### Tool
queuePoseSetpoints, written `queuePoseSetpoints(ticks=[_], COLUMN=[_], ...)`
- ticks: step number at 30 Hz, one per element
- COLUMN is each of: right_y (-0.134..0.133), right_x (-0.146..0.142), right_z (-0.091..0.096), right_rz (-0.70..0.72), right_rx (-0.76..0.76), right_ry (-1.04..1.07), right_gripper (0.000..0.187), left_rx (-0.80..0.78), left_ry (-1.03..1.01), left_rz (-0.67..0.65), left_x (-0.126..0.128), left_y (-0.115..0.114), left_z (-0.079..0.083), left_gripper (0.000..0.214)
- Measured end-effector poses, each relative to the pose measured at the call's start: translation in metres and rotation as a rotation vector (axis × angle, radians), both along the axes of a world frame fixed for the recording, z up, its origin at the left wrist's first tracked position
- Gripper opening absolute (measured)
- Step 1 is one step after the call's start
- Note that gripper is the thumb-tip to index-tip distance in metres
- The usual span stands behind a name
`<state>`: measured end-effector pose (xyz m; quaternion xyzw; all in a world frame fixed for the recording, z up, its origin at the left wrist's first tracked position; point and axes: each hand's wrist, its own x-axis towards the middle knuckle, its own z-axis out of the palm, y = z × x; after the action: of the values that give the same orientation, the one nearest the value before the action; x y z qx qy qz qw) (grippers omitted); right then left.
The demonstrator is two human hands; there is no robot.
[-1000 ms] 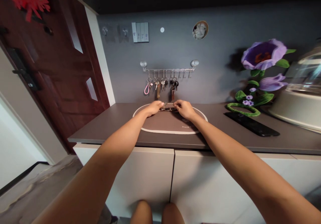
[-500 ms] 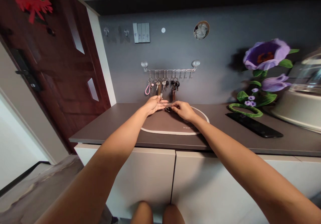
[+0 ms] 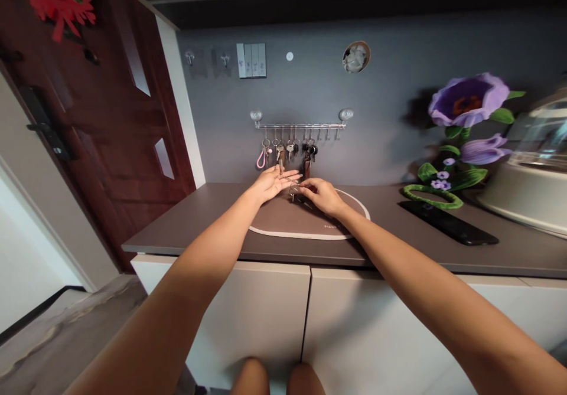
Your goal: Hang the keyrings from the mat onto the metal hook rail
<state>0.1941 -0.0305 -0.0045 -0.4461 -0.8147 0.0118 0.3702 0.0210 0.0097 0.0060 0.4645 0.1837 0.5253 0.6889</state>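
Over an oval brown mat (image 3: pixel 305 221) with a pale rim, both my hands are at a small metal keychain (image 3: pixel 293 191) with a ring and dangling parts. My left hand (image 3: pixel 268 185) is palm up with its fingers stretched to the right; a thin chain runs across them from near the thumb, which seems to press on it. With thumb and index finger pinched, my right hand (image 3: pixel 324 195) grips the ring end. Its other fingers are curled under. Just behind, several bunches of keys (image 3: pixel 290 148) and a pink strap (image 3: pixel 261 158) hang from a clear hook rail (image 3: pixel 301 126).
On the right of the dark counter (image 3: pixel 172 224) are a black phone (image 3: pixel 449 222), a purple fabric flower (image 3: pixel 469 101) with a green base, and a pale, clear-topped appliance (image 3: pixel 531 185). White cabinet doors (image 3: pixel 252 312) are below. A dark red door (image 3: pixel 110 105) stands at left.
The keychain's ring has turned and now hangs lower between my hands. My left hand has shifted slightly, its fingers spread more. My right hand keeps its pinch in nearly the same place.
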Motion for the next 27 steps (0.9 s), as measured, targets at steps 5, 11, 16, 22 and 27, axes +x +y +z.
queuePoseSetpoints(ticks=[5,11,16,22,27], right_y=[0.002,0.003,0.005,0.011,0.013], right_x=[-0.001,-0.002,-0.003,-0.001,0.003], right_z=[-0.001,-0.002,-0.003,-0.003,-0.001], right_rz=[0.055,0.156,0.228,0.225,0.169], right_rx=[-0.031,-0.152,-0.293,-0.315,-0.258], right_ry=[0.036,0.215,0.442,0.585,0.653], right_gripper=[0.026,0.026,0.026,0.028,0.028], left_rx=[0.028,0.036,0.066,0.037,0.036], left_ry=[0.032,0.065,0.012,-0.037,0.042], left_rz=[-0.010,-0.004,-0.006,0.045,0.009], left_x=[0.002,0.004,0.003,0.004,0.008], left_y=[-0.004,-0.008,-0.004,0.000,-0.003], left_z=[0.003,0.005,0.003,-0.001,-0.005], left_gripper=[0.016,0.013,0.018,0.024,0.019])
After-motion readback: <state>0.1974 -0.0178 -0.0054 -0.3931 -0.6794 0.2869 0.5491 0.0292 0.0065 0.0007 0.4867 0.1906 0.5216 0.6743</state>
